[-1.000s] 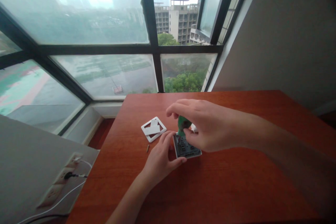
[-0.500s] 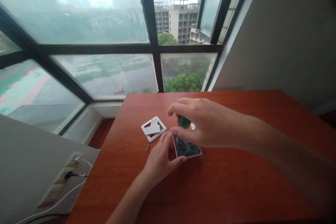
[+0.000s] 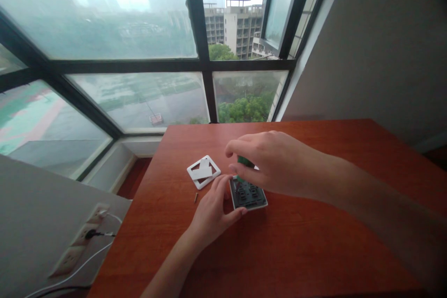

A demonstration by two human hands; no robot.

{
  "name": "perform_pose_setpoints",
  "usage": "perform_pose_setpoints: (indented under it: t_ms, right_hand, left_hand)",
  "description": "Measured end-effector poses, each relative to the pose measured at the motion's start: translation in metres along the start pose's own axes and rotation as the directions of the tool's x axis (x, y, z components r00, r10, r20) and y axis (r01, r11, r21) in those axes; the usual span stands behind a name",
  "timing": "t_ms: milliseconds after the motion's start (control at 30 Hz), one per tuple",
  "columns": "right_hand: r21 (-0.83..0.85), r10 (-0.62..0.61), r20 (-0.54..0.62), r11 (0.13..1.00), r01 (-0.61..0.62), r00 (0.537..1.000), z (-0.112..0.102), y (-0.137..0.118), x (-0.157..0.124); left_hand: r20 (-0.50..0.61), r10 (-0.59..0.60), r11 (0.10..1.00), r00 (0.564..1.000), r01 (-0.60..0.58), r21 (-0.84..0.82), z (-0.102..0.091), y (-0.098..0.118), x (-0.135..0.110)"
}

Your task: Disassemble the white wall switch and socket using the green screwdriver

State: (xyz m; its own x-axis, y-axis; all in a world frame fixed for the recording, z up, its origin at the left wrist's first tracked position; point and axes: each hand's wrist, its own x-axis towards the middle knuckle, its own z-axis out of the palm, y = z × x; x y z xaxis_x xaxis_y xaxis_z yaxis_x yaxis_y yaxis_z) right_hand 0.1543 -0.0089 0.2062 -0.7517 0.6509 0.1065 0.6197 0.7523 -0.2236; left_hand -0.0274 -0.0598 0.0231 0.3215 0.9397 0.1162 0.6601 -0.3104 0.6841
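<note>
On the table lies a wall switch [image 3: 250, 197], its dark inner face up inside a white edge. My left hand [image 3: 213, 212] grips it at the left, thumb at the near edge and fingers at the far left corner. Above its far part, my right hand [image 3: 265, 160] is closed around a screwdriver with a green handle [image 3: 245, 162]. The tip is too small to make out against the switch. To the left rests a white switch frame [image 3: 195, 180] with two white cover pieces [image 3: 203, 173] lying across it. A small screw [image 3: 196, 197] lies nearer to me.
The reddish-brown wooden table [image 3: 314, 242] stands against a window with dark frames [image 3: 136, 66]. Wall sockets [image 3: 82, 233] with a plug and cables are low at the left, beyond the table's edge. A grey wall [image 3: 384, 56] rises at the right.
My right hand has turned slightly and its fingers have shifted on the screwdriver, so more of the green handle and switch show. My left hand keeps its hold on the switch.
</note>
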Motion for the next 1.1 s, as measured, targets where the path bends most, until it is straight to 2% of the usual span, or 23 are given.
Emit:
perform_pose_setpoints:
  t_ms: [133,333,500,700,900,967,1100]
  right_hand:
    - [0.066,-0.065,0.007,0.996,0.065,0.998,-0.001,0.000,-0.001]
    - [-0.008,0.021,-0.003,1.000,-0.021,1.000,0.000,-0.001,0.002]
    - [-0.022,-0.031,-0.022,0.999,0.030,0.999,-0.001,-0.003,0.000]
    - [-0.067,0.068,0.002,0.995,-0.068,0.998,0.000,-0.005,0.005]
    - [0.135,-0.090,0.051,0.987,0.083,0.995,-0.003,-0.002,0.001]
    - [0.121,-0.046,0.046,0.992,0.040,0.998,-0.003,-0.005,0.000]
    - [-0.156,0.175,-0.030,0.972,-0.178,0.984,-0.001,-0.011,0.005]
  left_hand:
    - [-0.014,0.025,1.000,1.000,-0.025,0.007,0.001,-0.001,0.000]
    - [0.011,-0.002,1.000,1.000,0.002,-0.003,-0.001,-0.001,0.000]
    - [-0.003,0.015,1.000,1.000,-0.015,-0.024,0.000,-0.002,0.000]
    - [0.006,0.004,1.000,1.000,-0.004,-0.024,0.001,-0.003,0.000]
    - [-0.015,0.041,0.999,0.999,-0.041,-0.017,0.002,-0.004,0.000]
    - [-0.014,0.033,0.999,0.999,-0.033,-0.004,0.003,-0.006,-0.001]
    - [0.018,0.001,1.000,1.000,-0.001,-0.004,0.001,-0.003,0.000]
